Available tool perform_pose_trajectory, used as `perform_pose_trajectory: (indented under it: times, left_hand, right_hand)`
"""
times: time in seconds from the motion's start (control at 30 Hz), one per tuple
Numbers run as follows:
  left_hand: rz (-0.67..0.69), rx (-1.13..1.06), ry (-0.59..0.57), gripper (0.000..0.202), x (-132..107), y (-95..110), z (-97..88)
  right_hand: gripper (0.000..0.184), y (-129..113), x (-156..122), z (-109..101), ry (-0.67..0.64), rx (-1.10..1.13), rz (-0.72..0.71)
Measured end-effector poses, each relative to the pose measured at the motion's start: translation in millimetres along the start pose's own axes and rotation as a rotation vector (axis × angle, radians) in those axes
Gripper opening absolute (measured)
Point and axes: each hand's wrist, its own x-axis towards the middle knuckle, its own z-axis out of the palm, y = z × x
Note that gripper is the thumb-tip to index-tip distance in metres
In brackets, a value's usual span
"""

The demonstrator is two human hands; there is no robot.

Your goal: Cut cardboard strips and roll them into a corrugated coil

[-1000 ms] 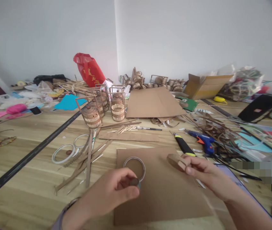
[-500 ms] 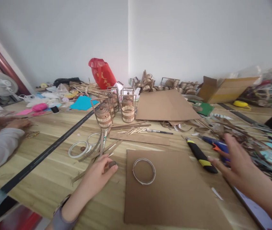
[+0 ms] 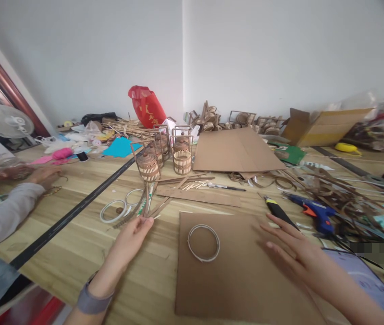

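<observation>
Thin, flat brown strips (image 3: 159, 208) lie crossed on the wood-grained tabletop (image 3: 144, 289), their near ends at the fingertips of the left hand (image 3: 136, 230). To the right, a pale, thin ring (image 3: 203, 260) rests flat on a smooth brown cardboard sheet (image 3: 239, 284). The left grip has thumb and fingers close together; whether it clamps a strip, I cannot tell. The right hand (image 3: 291, 248) holds nothing, its fingers spread apart above the cardboard's right side, near the black-and-yellow knife (image 3: 276, 210). Compared with half a second ago, this hand is further left, away from the blue plastic glue gun (image 3: 316, 212); the ring stays in place.
</observation>
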Motion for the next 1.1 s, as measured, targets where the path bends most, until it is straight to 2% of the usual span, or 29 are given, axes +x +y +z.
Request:
perform_pose_trajectory:
  times: [0.2,0.27,0.33,0.43,0.5,0.57,0.67,0.73,0.9,0.97,1.1]
  left_hand:
    - [0.118,0.08,0.042,0.043,-21.6,12.7,11.6]
    - [0.23,0.161,0.057,0.04,-33.3,19.7,20.0]
    - [0.408,0.224,0.056,0.035,-45.5,29.2,30.2]
    - [0.678,0.307,-0.089,0.025,-61.0,45.4,46.2]
    - [0.831,0.38,-0.212,0.029,-67.9,55.0,55.7]
    - [0.962,0.452,-0.324,0.035,-71.3,62.6,63.0]
    - [1.084,0.49,-0.45,0.039,-68.9,69.8,68.5]
    - [1.101,0.45,-0.464,0.039,-62.5,71.7,68.1]
    - [0.984,0.259,-0.374,0.032,-45.2,71.1,59.5]
    - [0.967,0.191,-0.42,0.032,-43.7,73.1,57.9]
    - [0.902,0.043,-0.614,0.035,-48.3,84.1,61.7]
  right_hand:
    - [0.034,-11.2,1.8,-2.3,0.021,0.03,-0.056]
    - [0.032,-19.7,1.9,-2.0,0.1,0.013,-0.103]
    - [0.03,-33.0,2.3,-2.8,0.217,-0.029,-0.161]
    - [0.029,-59.2,4.3,-6.3,0.391,-0.129,-0.263]
    - [0.03,-76.0,6.4,-8.2,0.435,-0.2,-0.341]
    - [0.033,-87.8,8.5,-8.3,0.399,-0.23,-0.376]
    - [0.03,-92.3,9.6,-5.9,0.296,-0.169,-0.333]
    - [0.027,-87.8,8.7,-5.4,0.254,-0.111,-0.281]
    - [0.032,-70.8,5.8,-14.0,0.204,-0.051,-0.219]
    - [0.027,-70.5,4.3,-16.3,0.16,0.01,-0.186]
    - [0.026,-85.2,-0.4,-12.1,0.114,0.192,-0.077]
